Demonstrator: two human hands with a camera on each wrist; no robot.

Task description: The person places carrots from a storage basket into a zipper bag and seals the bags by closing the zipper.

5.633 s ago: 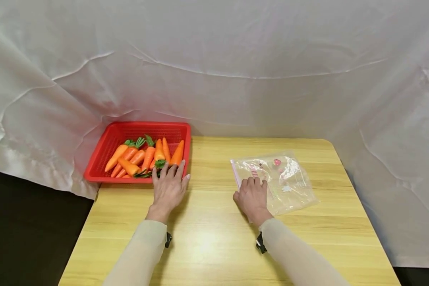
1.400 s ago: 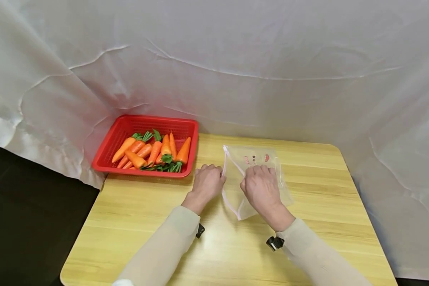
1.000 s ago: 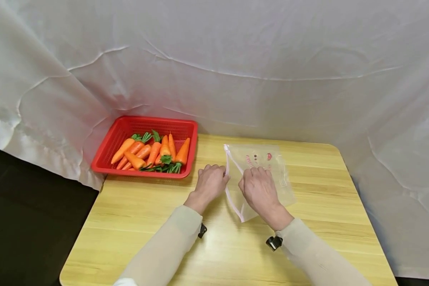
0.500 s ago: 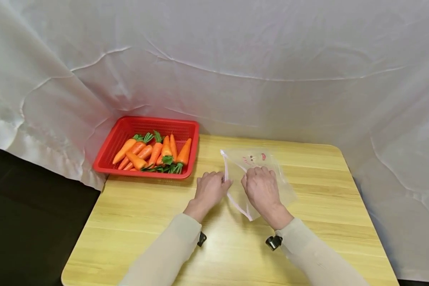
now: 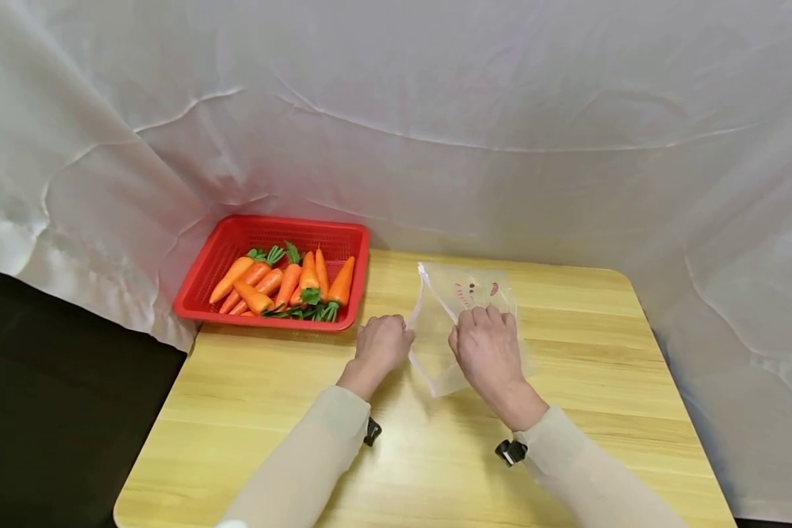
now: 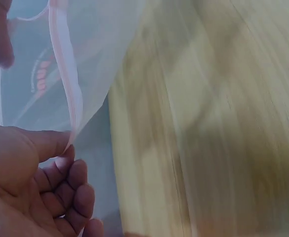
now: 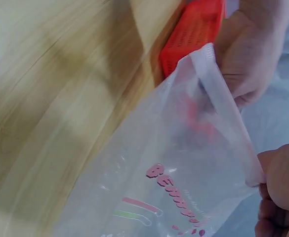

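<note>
Now | zip bag [image 5: 465,323] between both | left hand [image 5: 383,345] pinches its rim | right hand [image 5: 488,348] pinches opposite rim

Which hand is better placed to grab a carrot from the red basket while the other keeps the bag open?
Left hand: it is nearer the red basket of carrots. The right hand pinches the bag rim farther away.

Head high; wrists close on bag [image 5: 465,323]
</note>
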